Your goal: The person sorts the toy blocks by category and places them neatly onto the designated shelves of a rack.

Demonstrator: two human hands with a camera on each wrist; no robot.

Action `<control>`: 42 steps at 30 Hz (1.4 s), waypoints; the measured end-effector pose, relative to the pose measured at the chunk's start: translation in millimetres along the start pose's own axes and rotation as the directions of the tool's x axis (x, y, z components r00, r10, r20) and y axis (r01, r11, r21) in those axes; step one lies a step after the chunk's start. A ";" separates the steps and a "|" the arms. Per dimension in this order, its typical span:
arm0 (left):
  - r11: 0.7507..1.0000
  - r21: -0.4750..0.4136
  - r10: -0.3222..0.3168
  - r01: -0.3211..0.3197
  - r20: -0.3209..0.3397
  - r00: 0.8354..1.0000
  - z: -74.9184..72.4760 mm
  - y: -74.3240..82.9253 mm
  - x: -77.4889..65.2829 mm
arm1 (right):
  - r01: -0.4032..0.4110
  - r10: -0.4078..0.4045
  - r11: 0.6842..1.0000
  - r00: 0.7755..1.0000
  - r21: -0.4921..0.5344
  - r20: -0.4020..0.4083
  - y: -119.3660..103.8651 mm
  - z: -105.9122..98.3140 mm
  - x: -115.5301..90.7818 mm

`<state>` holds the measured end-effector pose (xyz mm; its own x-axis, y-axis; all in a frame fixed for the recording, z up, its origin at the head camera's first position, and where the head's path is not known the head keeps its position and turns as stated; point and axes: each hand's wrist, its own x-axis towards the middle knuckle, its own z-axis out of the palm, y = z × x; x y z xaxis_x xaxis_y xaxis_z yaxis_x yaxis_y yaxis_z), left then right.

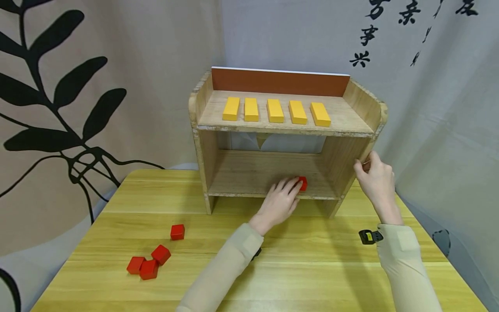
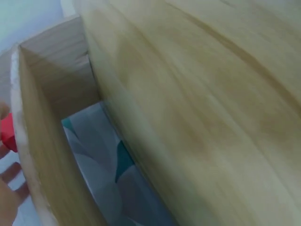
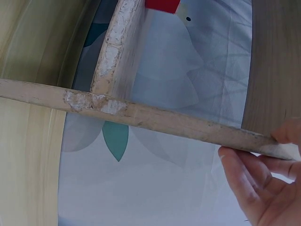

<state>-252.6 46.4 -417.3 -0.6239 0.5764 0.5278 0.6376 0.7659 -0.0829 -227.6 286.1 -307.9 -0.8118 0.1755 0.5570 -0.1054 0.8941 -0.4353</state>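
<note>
At the front of the lower shelf, my left hand pinches a red cube. The left wrist view catches part of that cube between the fingers at the left border, just beyond the shelf board's edge. My right hand grips the front edge of the right side panel of a small wooden shelf unit. The right wrist view shows thumb and fingers of that hand on opposite faces of the panel.
Several yellow blocks lie in a spaced row on the upper shelf. On the wooden table, several red cubes sit at the left, one apart from the others. Printed curtains hang behind.
</note>
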 end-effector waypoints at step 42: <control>0.860 -0.483 -0.271 0.164 -0.160 0.949 -40.8 -82.2 -98.8 | -0.005 0.005 1.000 1.000 0.005 0.013 0.4 -0.1 0.1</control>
<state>-225.0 -85.1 -428.1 -0.6927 0.2939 0.6587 0.6642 0.6158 0.4237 -227.6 286.5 -307.9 -0.8195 0.1749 0.5457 -0.1038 0.8912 -0.4415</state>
